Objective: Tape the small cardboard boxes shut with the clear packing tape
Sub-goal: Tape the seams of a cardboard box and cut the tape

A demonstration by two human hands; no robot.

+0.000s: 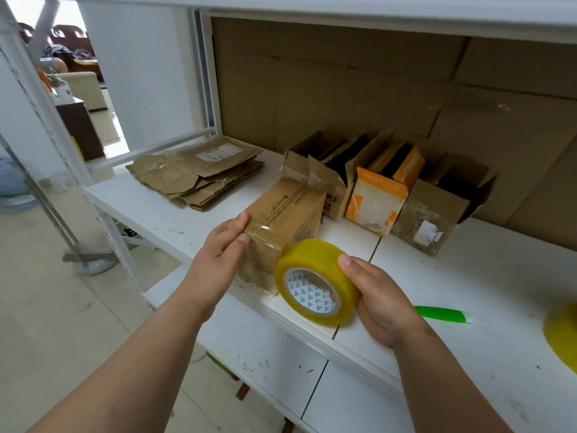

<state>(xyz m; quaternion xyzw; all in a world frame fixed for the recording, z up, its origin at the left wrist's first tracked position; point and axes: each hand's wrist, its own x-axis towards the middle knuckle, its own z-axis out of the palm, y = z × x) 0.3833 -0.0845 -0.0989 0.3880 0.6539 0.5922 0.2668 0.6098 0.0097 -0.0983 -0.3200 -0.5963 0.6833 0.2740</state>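
A small brown cardboard box [285, 214] lies on the white shelf [468, 307] with its flaps closed and clear tape running over its near end. My left hand [223, 245] presses straight fingers against that taped near edge. My right hand [377, 295] grips a yellowish roll of clear packing tape [315, 281] just right of the box's near end, thumb on top of the roll. Whether a strip still joins the roll to the box is hard to tell.
Several open small boxes [377, 195] stand in a row behind, one orange and white. Flattened cardboard [199, 176] is stacked at the back left. A green cutter [443, 314] lies to the right, a second tape roll [562, 332] at the right edge.
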